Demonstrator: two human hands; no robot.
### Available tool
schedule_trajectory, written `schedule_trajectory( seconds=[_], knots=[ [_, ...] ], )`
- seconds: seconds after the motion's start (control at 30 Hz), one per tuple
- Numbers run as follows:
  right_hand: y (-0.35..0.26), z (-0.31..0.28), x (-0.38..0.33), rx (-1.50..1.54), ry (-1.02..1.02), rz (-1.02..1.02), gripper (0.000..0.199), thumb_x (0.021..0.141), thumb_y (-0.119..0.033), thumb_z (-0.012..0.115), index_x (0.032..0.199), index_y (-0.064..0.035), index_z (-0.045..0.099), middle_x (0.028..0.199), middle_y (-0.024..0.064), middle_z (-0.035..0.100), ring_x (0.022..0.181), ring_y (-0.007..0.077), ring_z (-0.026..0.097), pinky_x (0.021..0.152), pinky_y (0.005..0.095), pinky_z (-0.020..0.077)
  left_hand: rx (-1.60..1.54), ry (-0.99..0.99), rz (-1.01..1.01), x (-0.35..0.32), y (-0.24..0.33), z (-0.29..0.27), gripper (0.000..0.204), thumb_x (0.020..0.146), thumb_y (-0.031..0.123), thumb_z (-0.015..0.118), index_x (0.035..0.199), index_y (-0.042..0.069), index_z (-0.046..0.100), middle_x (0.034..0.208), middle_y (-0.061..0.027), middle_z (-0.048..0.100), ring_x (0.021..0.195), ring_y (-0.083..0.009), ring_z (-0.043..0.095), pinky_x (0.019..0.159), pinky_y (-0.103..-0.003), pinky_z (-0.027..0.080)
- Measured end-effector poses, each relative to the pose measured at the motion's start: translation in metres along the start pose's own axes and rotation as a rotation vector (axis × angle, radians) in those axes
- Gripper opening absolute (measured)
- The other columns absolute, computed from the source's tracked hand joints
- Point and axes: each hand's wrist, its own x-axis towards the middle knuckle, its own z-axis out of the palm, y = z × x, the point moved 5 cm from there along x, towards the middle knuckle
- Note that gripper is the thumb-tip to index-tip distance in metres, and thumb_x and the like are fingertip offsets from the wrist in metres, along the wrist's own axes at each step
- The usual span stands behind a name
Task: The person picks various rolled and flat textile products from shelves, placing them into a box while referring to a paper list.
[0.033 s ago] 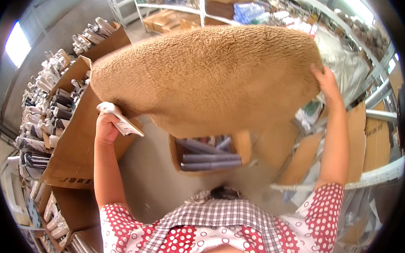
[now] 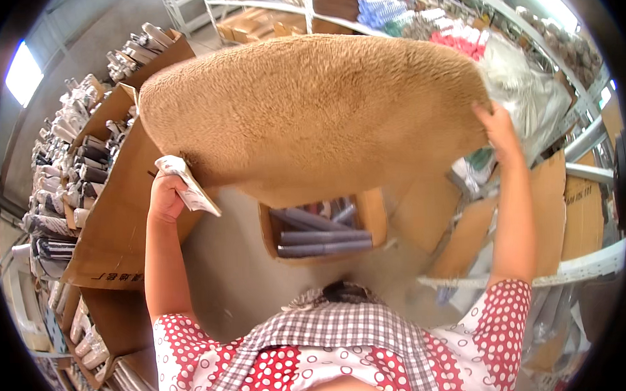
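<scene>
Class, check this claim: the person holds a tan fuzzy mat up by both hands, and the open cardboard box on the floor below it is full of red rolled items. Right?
Not quite. The head view shows grey rolled items in the open cardboard box, not red. The left hand and right hand do hold the tan fuzzy mat up.

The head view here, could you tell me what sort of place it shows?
Probably a warehouse or packing workshop. Open cardboard boxes full of rolled goods line the left side, metal shelving on the right carries bagged stock, and the left hand and right hand hold up a tan plush mat over a concrete floor.
</scene>
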Motion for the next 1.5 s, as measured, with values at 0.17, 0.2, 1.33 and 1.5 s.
schedule_trajectory(
  seconds=[0.17,0.2,1.33,1.5],
  knots=[
    [0.176,0.007,-0.087,-0.183,0.114,0.232,0.025,0.081,-0.024,0.070,0.087,-0.0016,0.058,0.084,0.0024,0.057,0.078,0.0124,0.051,0.071,0.0310,0.0437,0.174,0.099,-0.400,-0.041,-0.061,0.010,0.046,0.051,-0.009,0.040,0.094,-0.005,0.058,0.080,-0.0119,0.059,0.068,-0.0264,0.061,0.060,-0.035,0.052],
    [0.204,0.024,-0.118,-0.063,0.069,0.270,0.029,0.078,-0.021,0.072,0.072,-0.0057,0.049,0.074,-0.0004,0.047,0.071,0.0106,0.044,0.063,0.0313,0.0400,0.216,0.044,-0.495,-0.055,-0.084,0.000,0.045,0.051,-0.009,0.041,0.092,-0.005,0.059,0.080,-0.0128,0.061,0.070,-0.0267,0.062,0.062,-0.036,0.052],
    [0.358,0.393,-0.002,-0.118,-0.483,0.437,0.074,0.080,-0.026,0.069,0.138,0.0053,0.036,0.137,0.0252,0.044,0.129,0.0342,0.042,0.105,0.0391,0.0371,-0.540,0.492,-1.161,-0.131,-0.348,-0.082,0.056,0.052,-0.006,0.041,0.105,-0.003,0.055,0.108,-0.0261,0.060,0.102,-0.0418,0.058,0.087,-0.053,0.053],
    [0.422,0.412,-0.147,-0.169,-0.709,0.776,0.056,0.080,-0.028,0.071,0.122,0.0059,0.054,0.116,0.0212,0.061,0.109,0.0276,0.059,0.094,0.0349,0.0458,-0.506,0.548,-1.086,-0.126,-0.331,-0.062,0.062,0.053,-0.006,0.039,0.114,-0.003,0.050,0.111,-0.0240,0.060,0.104,-0.0400,0.058,0.091,-0.052,0.051]
  ],
)
